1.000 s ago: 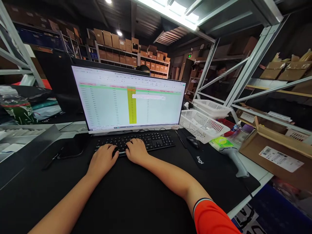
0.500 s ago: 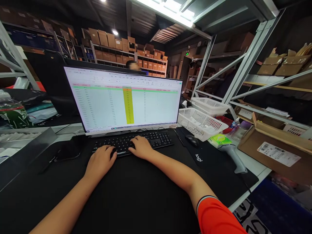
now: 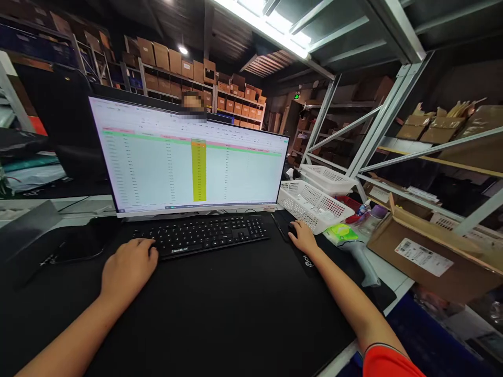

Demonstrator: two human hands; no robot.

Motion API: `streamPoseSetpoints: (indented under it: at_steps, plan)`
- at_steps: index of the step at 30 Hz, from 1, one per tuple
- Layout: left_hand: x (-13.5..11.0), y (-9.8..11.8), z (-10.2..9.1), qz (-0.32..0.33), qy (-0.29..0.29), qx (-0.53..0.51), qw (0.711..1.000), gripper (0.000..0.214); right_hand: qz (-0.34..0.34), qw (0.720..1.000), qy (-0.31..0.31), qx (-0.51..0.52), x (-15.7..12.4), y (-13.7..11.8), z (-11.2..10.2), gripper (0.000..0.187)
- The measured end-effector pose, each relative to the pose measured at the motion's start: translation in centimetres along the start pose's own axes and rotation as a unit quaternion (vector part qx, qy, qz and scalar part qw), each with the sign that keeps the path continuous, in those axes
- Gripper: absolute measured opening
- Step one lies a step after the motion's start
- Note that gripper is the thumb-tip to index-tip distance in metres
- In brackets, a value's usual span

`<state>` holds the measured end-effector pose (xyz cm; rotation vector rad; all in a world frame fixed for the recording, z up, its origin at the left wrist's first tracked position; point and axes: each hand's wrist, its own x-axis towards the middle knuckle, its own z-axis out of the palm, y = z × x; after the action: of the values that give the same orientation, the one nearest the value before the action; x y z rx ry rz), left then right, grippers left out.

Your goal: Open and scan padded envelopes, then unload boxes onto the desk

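Observation:
My right hand (image 3: 305,239) rests over the black mouse (image 3: 291,229), fingers around it and covering most of it. My left hand (image 3: 128,268) lies palm down at the left end of the black keyboard (image 3: 214,234), fingers loosely bent and apart, holding nothing. Its fingertips reach the keyboard's lower left corner; whether they press a key cannot be seen. Behind the keyboard stands a wide monitor (image 3: 251,175) showing a spreadsheet with one yellow column, an orange cell at its top and a green row across.
Right of the mouse are white perforated baskets (image 3: 301,209), a green packet (image 3: 340,233), a grey barcode scanner (image 3: 365,264) and an open cardboard box (image 3: 387,246). A dark phone-like object (image 3: 80,245) lies left. A person (image 3: 192,107) is behind the monitor, before shelves of boxes.
My right hand has left the keyboard and moved right onto the mouse. My left hand has drawn back to the keyboard's left end. The view has shifted slightly.

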<state>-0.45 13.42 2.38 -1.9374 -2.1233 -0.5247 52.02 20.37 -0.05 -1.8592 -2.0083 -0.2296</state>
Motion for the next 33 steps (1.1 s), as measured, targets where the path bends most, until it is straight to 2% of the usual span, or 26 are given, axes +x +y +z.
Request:
streamPoseSetpoints:
  at_steps: [4,8,22,33]
  plan:
    - [-0.2,-0.2,0.0,0.007,-0.005,0.013,1.000,0.059,0.034,0.999,0.022,0.022,-0.1,1.0,1.2,0.051]
    - [-0.5,0.5,0.0,0.011,-0.007,0.036,0.999,0.062,0.057,0.997,0.003,0.049,-0.2,1.7,1.6,0.045]
    - [-0.9,2.2,-1.1,0.006,-0.050,0.078,0.996,0.056,0.064,0.997,-0.004,0.038,-0.5,1.3,0.9,0.040]
    - [-0.9,2.4,-1.4,-0.001,-0.062,0.086,0.994,0.054,0.060,0.997,-0.003,0.038,-0.4,1.4,1.1,0.041]
